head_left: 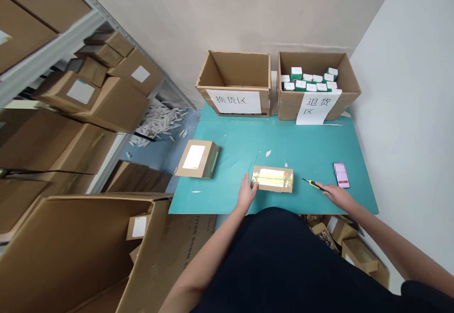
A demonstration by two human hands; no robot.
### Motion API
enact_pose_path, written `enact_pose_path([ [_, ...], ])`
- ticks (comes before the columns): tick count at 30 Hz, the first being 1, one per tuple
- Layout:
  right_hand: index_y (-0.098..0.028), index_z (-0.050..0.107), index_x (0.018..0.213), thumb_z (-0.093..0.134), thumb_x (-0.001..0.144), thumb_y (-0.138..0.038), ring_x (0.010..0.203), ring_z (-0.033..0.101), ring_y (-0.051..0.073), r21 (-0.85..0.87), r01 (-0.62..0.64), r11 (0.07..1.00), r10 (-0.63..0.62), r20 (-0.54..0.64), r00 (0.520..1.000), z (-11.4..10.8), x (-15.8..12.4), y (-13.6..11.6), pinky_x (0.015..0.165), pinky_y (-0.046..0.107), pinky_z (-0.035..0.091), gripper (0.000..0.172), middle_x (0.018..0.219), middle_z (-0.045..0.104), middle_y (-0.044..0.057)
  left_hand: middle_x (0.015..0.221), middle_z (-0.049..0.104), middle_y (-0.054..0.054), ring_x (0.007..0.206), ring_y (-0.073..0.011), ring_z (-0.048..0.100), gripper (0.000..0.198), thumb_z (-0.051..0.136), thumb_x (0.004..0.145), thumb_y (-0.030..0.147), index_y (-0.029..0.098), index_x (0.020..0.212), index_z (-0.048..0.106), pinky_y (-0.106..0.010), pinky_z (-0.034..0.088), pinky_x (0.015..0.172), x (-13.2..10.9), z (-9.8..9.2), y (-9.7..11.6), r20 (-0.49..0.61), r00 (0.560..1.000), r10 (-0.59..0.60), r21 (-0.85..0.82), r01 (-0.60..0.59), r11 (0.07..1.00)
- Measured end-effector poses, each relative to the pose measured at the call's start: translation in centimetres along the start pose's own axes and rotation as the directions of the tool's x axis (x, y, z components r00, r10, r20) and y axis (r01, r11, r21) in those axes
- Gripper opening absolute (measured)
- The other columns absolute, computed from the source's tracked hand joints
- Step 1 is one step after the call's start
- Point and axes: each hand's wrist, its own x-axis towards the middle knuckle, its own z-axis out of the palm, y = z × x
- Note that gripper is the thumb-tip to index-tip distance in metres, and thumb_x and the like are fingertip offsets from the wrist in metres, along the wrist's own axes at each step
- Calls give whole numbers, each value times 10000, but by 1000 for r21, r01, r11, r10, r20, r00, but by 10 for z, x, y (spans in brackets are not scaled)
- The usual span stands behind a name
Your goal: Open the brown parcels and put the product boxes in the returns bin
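A small taped cardboard box point(272, 187) with a white and yellow label on top lies near the front edge of the green-topped table point(234, 138). My left hand point(247, 190) is closed on its left end, thumb at the near side and fingers at the far side. To the right of the box, my right hand point(335, 195) grips the handle of a black and yellow utility knife point(315, 185). The knife's tip points left toward the box, apart from it. A phone point(341, 175) with a lit screen lies just beyond my right hand.
Another labelled carton point(198, 159) sits at the table's left edge. Two open cartons with paper signs stand at the back: the left carton point(266, 100) and the right carton point(287, 105), holding several green-and-white boxes point(301, 85). Shelves of boxes point(85, 91) and a big open carton point(159, 237) are left.
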Motion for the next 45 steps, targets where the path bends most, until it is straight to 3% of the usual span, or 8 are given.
enact_pose_path([
  [3, -345, 508, 1489, 491, 951, -327, 991, 685, 257, 341, -62, 938, 101, -100, 990, 21, -4, 0, 796, 327, 528, 539, 1204, 732, 58, 1648, 287, -183, 1522, -367, 266, 783, 662, 866, 383, 166, 1549, 347, -522, 260, 1225, 16, -8, 12, 88, 972, 217, 240, -232, 943],
  [6, -302, 554, 1459, 545, 913, -337, 829, 694, 224, 614, -147, 776, 245, -77, 966, 43, -1, -14, 694, 310, 550, 548, 1164, 746, 63, 1647, 295, -172, 1533, -384, 221, 849, 740, 804, 374, 198, 1543, 362, -557, 186, 1238, 35, -9, 28, 251, 907, 337, 378, -412, 829],
  [11, -259, 506, 1500, 601, 869, -317, 572, 592, 141, 847, -253, 468, 389, 60, 919, 66, 8, -43, 434, 211, 431, 640, 906, 748, 40, 1640, 313, -169, 1524, -394, 242, 940, 782, 743, 367, 217, 1557, 336, -553, 174, 1237, 60, -3, 43, 429, 846, 315, 449, -503, 738],
  [15, -249, 489, 1509, 622, 859, -314, 550, 564, 121, 908, -256, 333, 397, 111, 911, 74, 15, -54, 393, 190, 396, 667, 864, 728, 29, 1607, 378, -167, 1499, -381, 300, 899, 761, 747, 351, 201, 1540, 364, -510, 232, 1220, 66, -3, 40, 474, 839, 269, 440, -490, 752],
  [28, -197, 428, 1539, 701, 810, -494, 549, 565, 119, 975, -160, 154, 330, 101, 938, 90, 25, -61, 384, 189, 391, 833, 803, 690, 22, 1514, 470, -121, 1453, -327, 333, 797, 700, 783, 326, 203, 1510, 396, -457, 288, 1192, 61, -5, 37, 412, 846, 339, 293, -475, 830],
  [36, -213, 432, 1537, 707, 800, -496, 526, 549, 111, 981, -144, 131, 343, 92, 935, 94, 22, -68, 377, 185, 383, 837, 785, 681, 10, 1504, 488, -113, 1444, -320, 352, 686, 630, 854, 353, 209, 1496, 435, -441, 312, 1177, 56, -1, 35, 338, 875, 348, 277, -445, 852],
  [45, -213, 428, 1537, 712, 779, -513, 518, 525, 101, 986, -138, 91, 346, 99, 933, 98, 19, -75, 383, 189, 379, 864, 773, 651, -6, 1505, 495, -130, 1436, -331, 370, 661, 561, 907, 374, 199, 1524, 406, -472, 304, 1180, 51, 0, 34, 321, 857, 404, 303, -497, 813],
])
